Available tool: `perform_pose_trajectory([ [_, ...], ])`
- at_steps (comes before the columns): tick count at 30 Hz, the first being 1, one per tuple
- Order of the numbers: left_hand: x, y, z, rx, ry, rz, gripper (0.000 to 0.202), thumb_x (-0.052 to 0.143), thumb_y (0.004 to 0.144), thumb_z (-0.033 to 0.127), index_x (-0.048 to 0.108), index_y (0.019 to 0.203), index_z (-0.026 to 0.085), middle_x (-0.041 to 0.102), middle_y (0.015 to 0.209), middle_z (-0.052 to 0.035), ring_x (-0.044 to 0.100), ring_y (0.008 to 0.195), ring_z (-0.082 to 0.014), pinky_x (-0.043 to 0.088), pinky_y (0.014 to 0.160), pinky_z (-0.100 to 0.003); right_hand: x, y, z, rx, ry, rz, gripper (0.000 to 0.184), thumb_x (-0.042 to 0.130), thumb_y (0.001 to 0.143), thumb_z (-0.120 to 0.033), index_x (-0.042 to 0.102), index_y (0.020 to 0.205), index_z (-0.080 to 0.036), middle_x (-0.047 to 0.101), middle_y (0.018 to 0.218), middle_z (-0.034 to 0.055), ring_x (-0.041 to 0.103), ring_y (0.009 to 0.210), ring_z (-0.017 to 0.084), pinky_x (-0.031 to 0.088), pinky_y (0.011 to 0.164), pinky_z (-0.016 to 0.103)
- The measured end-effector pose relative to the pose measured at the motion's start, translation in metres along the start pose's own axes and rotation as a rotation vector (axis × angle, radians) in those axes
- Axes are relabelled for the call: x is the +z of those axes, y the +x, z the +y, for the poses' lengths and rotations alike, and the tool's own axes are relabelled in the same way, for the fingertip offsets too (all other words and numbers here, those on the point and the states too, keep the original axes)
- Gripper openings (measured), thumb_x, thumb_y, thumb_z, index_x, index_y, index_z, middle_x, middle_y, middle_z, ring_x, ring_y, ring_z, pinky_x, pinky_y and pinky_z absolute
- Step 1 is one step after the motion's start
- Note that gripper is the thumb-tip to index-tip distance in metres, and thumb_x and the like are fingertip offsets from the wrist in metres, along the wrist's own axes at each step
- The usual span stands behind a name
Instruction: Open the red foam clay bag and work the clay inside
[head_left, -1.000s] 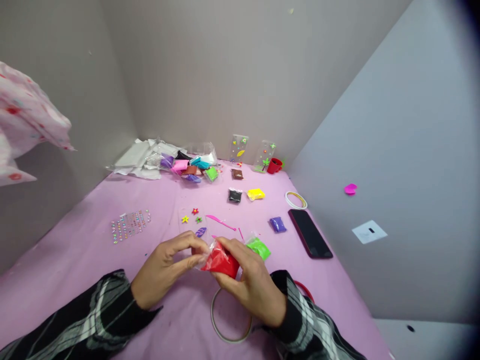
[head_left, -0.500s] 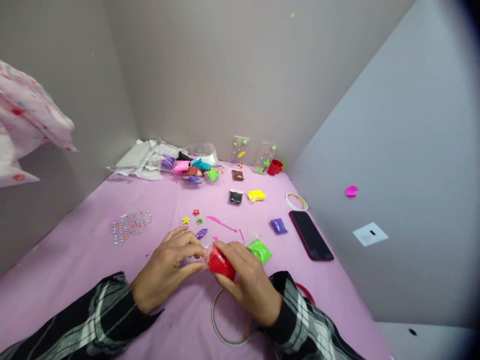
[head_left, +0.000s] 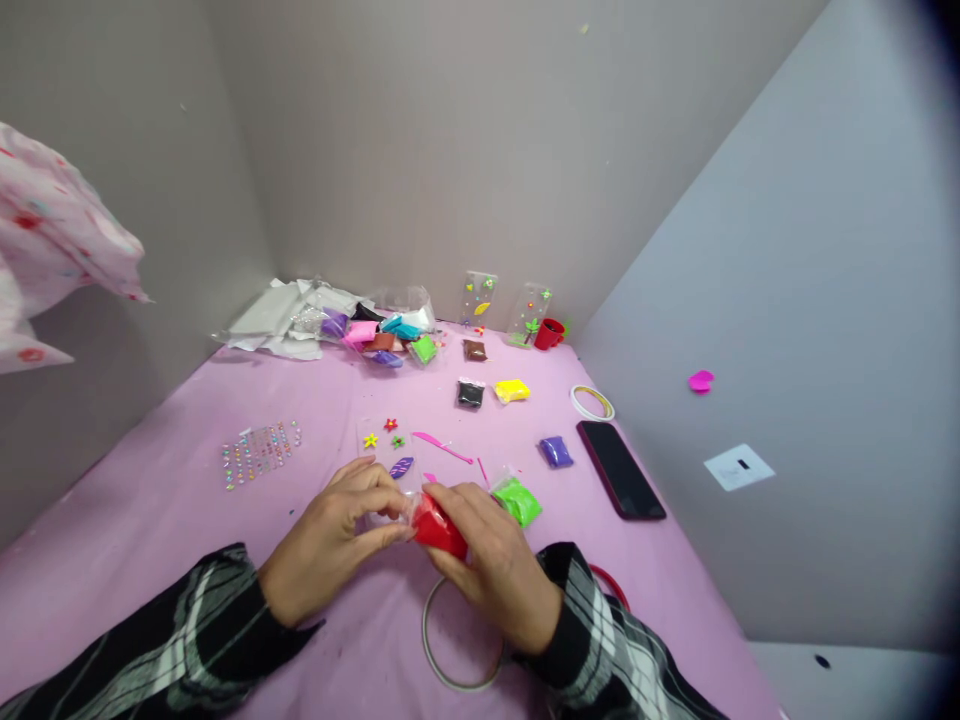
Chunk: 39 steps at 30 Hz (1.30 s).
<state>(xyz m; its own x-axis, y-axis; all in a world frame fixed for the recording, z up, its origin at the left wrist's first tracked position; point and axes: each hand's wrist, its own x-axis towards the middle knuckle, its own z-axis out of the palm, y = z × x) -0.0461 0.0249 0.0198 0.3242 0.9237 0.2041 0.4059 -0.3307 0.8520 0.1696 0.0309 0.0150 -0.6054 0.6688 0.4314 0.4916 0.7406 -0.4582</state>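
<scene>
Where your two hands meet above the pink table cover (head_left: 187, 500), the red clay packet (head_left: 437, 527) sits between them: a small block of bright red clay in a clear plastic wrapper, with the crinkled wrapper end pointing toward your left side. Only the upper face of the packet shows; your right fingers cover its far side and underside, so whether the wrapper is sealed or torn cannot be told. Your right hand (head_left: 495, 570) is curled closed around the red block, thumb on top. Your left hand (head_left: 330, 545) has its fingers drawn together, pinching the clear wrapper end beside the red block. Both plaid sleeves are cut off at the lower edge of the view.

Just beyond your right knuckles lies a green clay packet (head_left: 517, 500), near but not clearly touching. Under your right wrist a white ring (head_left: 442, 665) lies flat, partly covered by the hand. A black phone (head_left: 619, 468) lies well to the right, a purple clay packet (head_left: 556, 451) near it. A gem sticker sheet (head_left: 259, 452) lies well apart on the left.
</scene>
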Motion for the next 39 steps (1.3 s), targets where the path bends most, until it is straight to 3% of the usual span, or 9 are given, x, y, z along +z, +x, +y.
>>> perform_pose_trajectory([
  [5, -0.004, -0.002, 0.004, -0.074, -0.098, 0.062, 0.018, 0.051, 0.096, 0.031, 0.068, 0.1, 0.025, 0.065, 0.102, -0.0021, 0.059, 0.101, -0.0204, 0.042, 0.092, -0.033, -0.001, 0.0, 0.001, 0.096, 0.017, 0.07, 0.05, 0.067, 0.09, -0.024, 0.047, 0.136, -0.017, 0.067, 0.11, 0.0123, 0.063, 0.098, 0.027, 0.056, 0.085, 0.041],
  [9, 0.006, -0.002, 0.004, -0.17, -0.185, 0.072, 0.017, 0.066, 0.087, 0.034, 0.059, 0.098, 0.024, 0.064, 0.095, 0.0005, 0.061, 0.096, -0.0193, 0.045, 0.089, -0.031, 0.0, -0.001, 0.001, 0.142, 0.035, 0.104, 0.047, 0.066, 0.091, -0.026, 0.049, 0.134, -0.019, 0.067, 0.109, 0.0118, 0.064, 0.097, 0.026, 0.055, 0.085, 0.041],
  [15, 0.013, -0.005, 0.004, -0.231, -0.393, 0.115, 0.019, 0.066, 0.087, 0.033, 0.059, 0.101, 0.023, 0.06, 0.085, 0.0026, 0.061, 0.083, -0.0155, 0.048, 0.079, -0.028, -0.004, 0.002, 0.0, 0.202, 0.236, 0.095, 0.05, 0.072, 0.087, -0.036, 0.055, 0.13, -0.02, 0.068, 0.111, 0.0093, 0.064, 0.099, 0.024, 0.052, 0.087, 0.038],
  [17, 0.01, -0.006, 0.006, -0.223, -0.395, 0.088, 0.018, 0.066, 0.088, 0.034, 0.061, 0.101, 0.023, 0.06, 0.084, 0.0026, 0.061, 0.083, -0.0153, 0.047, 0.079, -0.027, -0.007, 0.005, -0.002, 0.27, 0.377, 0.089, 0.041, 0.073, 0.087, -0.036, 0.061, 0.123, -0.021, 0.068, 0.108, 0.0067, 0.065, 0.096, 0.021, 0.051, 0.086, 0.034],
  [21, 0.008, -0.006, 0.008, -0.168, -0.336, 0.0, 0.012, 0.06, 0.092, 0.034, 0.065, 0.096, 0.023, 0.062, 0.086, 0.0016, 0.061, 0.084, -0.0159, 0.046, 0.08, -0.028, -0.012, 0.01, -0.007, 0.324, 0.522, 0.109, 0.005, 0.068, 0.09, -0.019, 0.07, 0.095, -0.02, 0.069, 0.093, 0.0028, 0.064, 0.086, 0.016, 0.05, 0.08, 0.029],
  [25, 0.013, -0.007, 0.011, -0.097, -0.253, 0.041, 0.009, 0.061, 0.093, 0.031, 0.065, 0.093, 0.023, 0.063, 0.088, 0.0016, 0.062, 0.084, -0.0154, 0.047, 0.079, -0.028, -0.012, 0.009, -0.01, 0.307, 0.536, 0.142, 0.01, 0.067, 0.088, -0.01, 0.069, 0.082, -0.018, 0.067, 0.083, 0.0022, 0.063, 0.081, 0.015, 0.048, 0.077, 0.028],
  [31, 0.02, -0.008, 0.015, 0.046, -0.118, 0.089, 0.013, 0.058, 0.094, 0.022, 0.068, 0.086, 0.021, 0.063, 0.083, 0.0004, 0.062, 0.08, -0.0151, 0.047, 0.074, -0.027, -0.012, 0.007, -0.01, 0.27, 0.474, 0.119, 0.006, 0.069, 0.088, -0.015, 0.07, 0.085, -0.019, 0.066, 0.083, 0.0018, 0.06, 0.079, 0.015, 0.047, 0.074, 0.029],
  [39, 0.019, -0.012, 0.014, 0.059, -0.084, 0.118, 0.014, 0.06, 0.093, 0.019, 0.068, 0.082, 0.02, 0.064, 0.08, 0.0005, 0.062, 0.078, -0.0147, 0.048, 0.073, -0.026, -0.017, 0.008, -0.01, 0.27, 0.389, 0.009, 0.007, 0.066, 0.09, -0.014, 0.068, 0.086, -0.019, 0.064, 0.084, 0.0012, 0.059, 0.083, 0.015, 0.044, 0.077, 0.029],
])
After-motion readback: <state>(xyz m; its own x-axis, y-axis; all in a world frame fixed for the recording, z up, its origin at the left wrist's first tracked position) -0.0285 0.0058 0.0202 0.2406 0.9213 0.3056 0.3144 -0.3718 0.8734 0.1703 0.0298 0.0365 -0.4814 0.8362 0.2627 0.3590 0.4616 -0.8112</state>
